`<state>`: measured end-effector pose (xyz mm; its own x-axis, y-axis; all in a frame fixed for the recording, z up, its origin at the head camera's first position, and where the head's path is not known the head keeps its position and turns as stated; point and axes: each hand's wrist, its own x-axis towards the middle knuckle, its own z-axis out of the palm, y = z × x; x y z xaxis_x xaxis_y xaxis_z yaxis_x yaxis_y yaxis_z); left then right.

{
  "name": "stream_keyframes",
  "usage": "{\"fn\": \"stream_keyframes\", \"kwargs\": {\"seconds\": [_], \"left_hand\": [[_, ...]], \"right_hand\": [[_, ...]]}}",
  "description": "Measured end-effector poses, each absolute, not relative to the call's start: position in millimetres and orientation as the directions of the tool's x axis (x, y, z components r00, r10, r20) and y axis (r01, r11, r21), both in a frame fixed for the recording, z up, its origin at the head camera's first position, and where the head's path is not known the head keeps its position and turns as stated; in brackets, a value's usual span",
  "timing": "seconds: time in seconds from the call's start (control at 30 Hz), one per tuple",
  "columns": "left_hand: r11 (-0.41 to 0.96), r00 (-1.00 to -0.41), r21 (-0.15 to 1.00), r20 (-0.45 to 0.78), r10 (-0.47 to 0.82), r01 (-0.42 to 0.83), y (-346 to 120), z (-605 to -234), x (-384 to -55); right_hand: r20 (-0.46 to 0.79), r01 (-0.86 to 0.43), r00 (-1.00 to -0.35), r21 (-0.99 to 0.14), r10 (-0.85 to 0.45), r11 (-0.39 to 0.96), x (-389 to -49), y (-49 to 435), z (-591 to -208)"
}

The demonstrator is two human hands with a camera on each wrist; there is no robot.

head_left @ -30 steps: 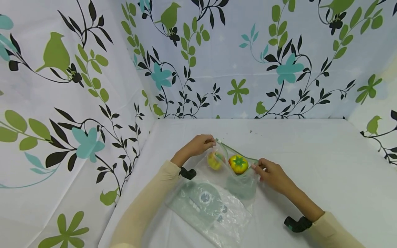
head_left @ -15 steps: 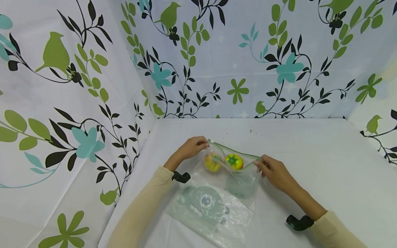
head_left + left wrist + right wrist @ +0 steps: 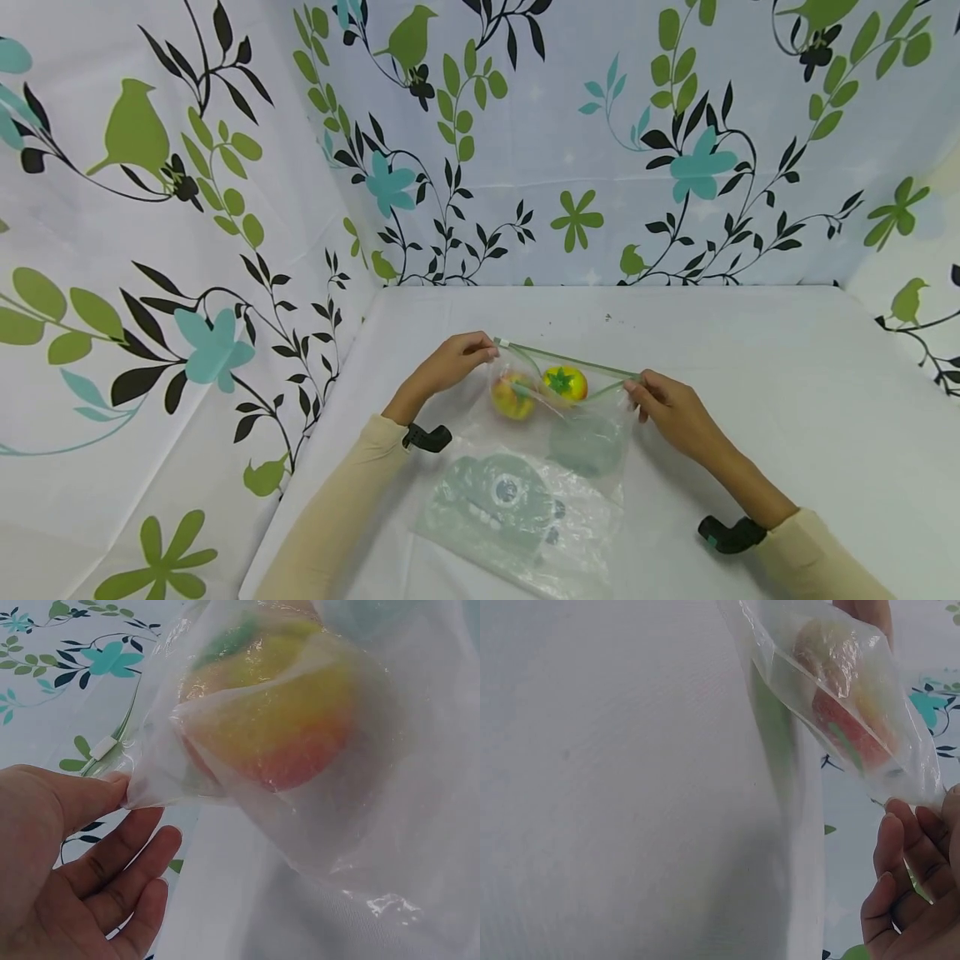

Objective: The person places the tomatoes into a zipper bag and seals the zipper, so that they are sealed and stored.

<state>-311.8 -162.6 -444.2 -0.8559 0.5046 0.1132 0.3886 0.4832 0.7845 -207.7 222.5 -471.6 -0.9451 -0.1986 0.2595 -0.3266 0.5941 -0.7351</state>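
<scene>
A clear plastic zip bag (image 3: 592, 533) with a green-edged mouth and pale green print lies on the white table. Two yellow-and-red toy fruits show at its top: one (image 3: 565, 383) has a green star-shaped cap visible in the mouth, the other (image 3: 513, 398) is seen through the film. My left hand (image 3: 450, 364) pinches the mouth's left corner beside a white slider (image 3: 103, 748), between thumb and index finger, other fingers loosely bent. At the opposite end of the mouth, my right hand (image 3: 675, 412) pinches the corner. The near green edge sags below the far one.
A white cloth covers the table (image 3: 810, 400). Patterned curtains (image 3: 570, 150) with leaves and birds stand behind and at both sides. Each wrist carries a black camera, such as the one on the right wrist (image 3: 729, 535).
My left hand has moved left and slightly toward me, my right hand slightly right and away. Between them the bag's far edge is pulled straighter, and the fruits have shifted a little left.
</scene>
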Motion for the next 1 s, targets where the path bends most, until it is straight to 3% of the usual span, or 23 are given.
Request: {"fn": "stream_keyframes", "kwargs": {"seconds": [0.43,1.0], "left_hand": [[0.406,-0.846,0.820,0.166,0.507,0.404,-164,-446,-303],[0.281,-0.886,0.914,0.149,0.440,0.293,-173,-455,-291]], "right_hand": [[0.253,-0.320,-0.947,-0.752,-0.197,0.576,-209,220,-468],[0.314,-0.330,-0.940,-0.745,-0.132,0.580,-212,225,-468]]}}
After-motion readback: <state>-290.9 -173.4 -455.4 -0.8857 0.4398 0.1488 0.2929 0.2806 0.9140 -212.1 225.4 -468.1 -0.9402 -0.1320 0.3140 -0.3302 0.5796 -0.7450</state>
